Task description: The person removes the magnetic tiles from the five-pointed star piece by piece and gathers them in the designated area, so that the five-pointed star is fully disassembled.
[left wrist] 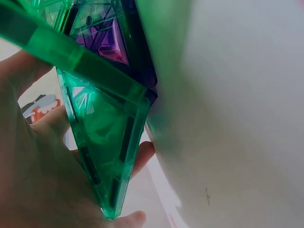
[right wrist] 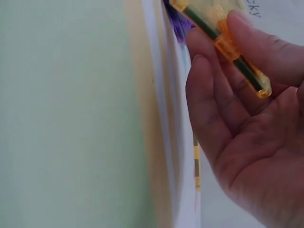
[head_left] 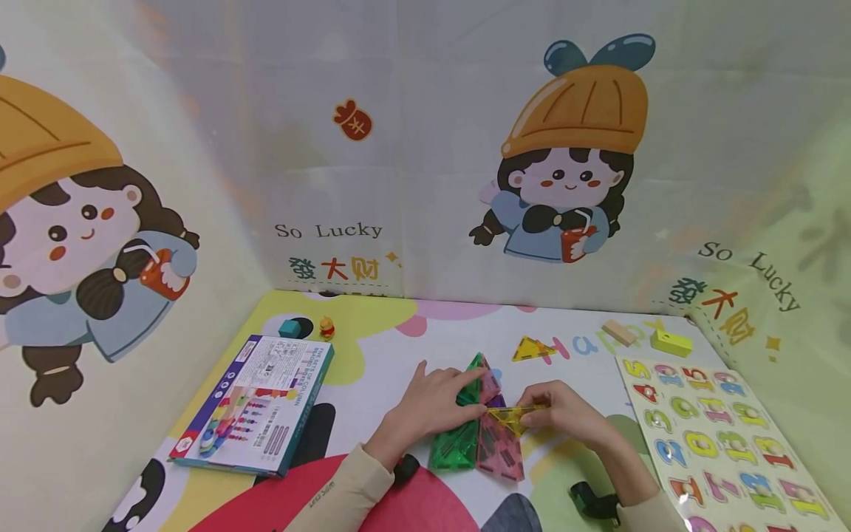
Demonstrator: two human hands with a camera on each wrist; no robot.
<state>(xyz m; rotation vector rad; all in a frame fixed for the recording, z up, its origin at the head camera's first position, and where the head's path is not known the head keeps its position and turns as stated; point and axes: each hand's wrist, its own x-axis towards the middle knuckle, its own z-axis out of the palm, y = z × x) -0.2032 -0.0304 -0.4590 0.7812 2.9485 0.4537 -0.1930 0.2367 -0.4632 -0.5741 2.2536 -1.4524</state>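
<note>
A structure of translucent magnetic tiles stands on the mat, with green tiles (head_left: 455,447) on its left and pink tiles (head_left: 500,448) on its right. A purple tile (head_left: 496,400) shows between the pink ones. My left hand (head_left: 435,399) rests on the structure with fingers spread, index on the upper pink tile and thumb by the yellow tile's tip. In the left wrist view a green triangle (left wrist: 104,128) hides part of the fingers. My right hand (head_left: 558,410) pinches a yellow triangular magnetic tile (head_left: 508,420) between thumb and fingers, its tip against the structure.
Another yellow triangle (head_left: 530,349) lies behind the structure. A boxed toy (head_left: 255,406) is at left, near a teal block (head_left: 289,329) and a small figurine (head_left: 326,328). On the right are a number board (head_left: 721,443), a wooden block (head_left: 619,332) and a yellow block (head_left: 671,342).
</note>
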